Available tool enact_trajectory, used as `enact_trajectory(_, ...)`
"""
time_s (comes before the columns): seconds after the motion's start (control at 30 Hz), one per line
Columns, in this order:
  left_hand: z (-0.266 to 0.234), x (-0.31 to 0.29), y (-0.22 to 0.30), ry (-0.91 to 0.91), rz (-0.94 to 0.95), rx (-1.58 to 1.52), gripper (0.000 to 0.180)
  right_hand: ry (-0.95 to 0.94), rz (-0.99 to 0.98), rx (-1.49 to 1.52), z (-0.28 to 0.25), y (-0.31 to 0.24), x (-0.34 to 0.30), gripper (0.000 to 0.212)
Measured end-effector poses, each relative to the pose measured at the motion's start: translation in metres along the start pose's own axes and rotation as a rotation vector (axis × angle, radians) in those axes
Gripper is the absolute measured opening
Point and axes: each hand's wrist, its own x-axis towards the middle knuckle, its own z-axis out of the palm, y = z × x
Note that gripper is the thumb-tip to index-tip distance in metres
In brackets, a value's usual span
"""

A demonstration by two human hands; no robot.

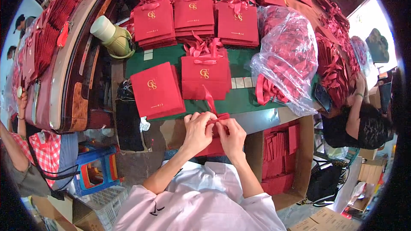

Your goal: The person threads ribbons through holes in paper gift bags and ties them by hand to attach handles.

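Note:
Close in front of my body, my left hand (198, 131) and my right hand (231, 138) meet with their fingers pinched together. Between them is a red ribbon (209, 98), one end of which sticks up past my left fingers. Below the fingers hangs a red paper gift bag (211, 148), mostly hidden by my hands. Just beyond, a stack of red gift bags (205, 77) with gold print and ribbon handles lies on the green table. Left of it lies a pile of flat red bags (156, 87).
More stacks of red bags (195, 17) line the table's (244, 105) far side. A clear plastic sack (284, 55) of ribboned bags sits right. Beside my right forearm stands a cardboard box (304, 162) of red pieces. A green cup (117, 42) stands left. Other people work on both sides.

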Motion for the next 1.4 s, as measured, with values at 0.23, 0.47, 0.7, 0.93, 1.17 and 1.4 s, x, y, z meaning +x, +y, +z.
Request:
enact_trajectory(0.23,0.000,0.006,-0.003,-0.069,0.042,-0.005,0.020,-0.087,0.244,0.208,-0.021,-0.013,0.007,0.015)
enact_trajectory(0.47,-0.002,0.003,0.000,-0.088,0.043,-0.012,0.023,-0.191,-0.046,0.056,-0.034,0.007,0.031,0.009)
enact_trajectory(0.7,-0.002,-0.003,0.001,-0.051,0.314,0.100,0.014,-0.516,0.205,0.145,-0.040,0.028,0.040,0.014)
enact_trajectory(0.93,-0.004,0.001,0.008,0.000,0.429,0.148,0.012,-0.727,0.271,0.455,-0.039,0.046,0.054,0.010)
enact_trajectory(1.17,-0.007,0.000,0.009,-0.059,0.355,0.092,0.014,-0.277,0.341,0.244,-0.018,0.044,0.049,0.018)
enact_trajectory(1.4,-0.006,0.000,0.012,-0.084,0.274,0.078,0.016,-0.002,0.253,0.109,-0.016,0.061,0.049,0.019)
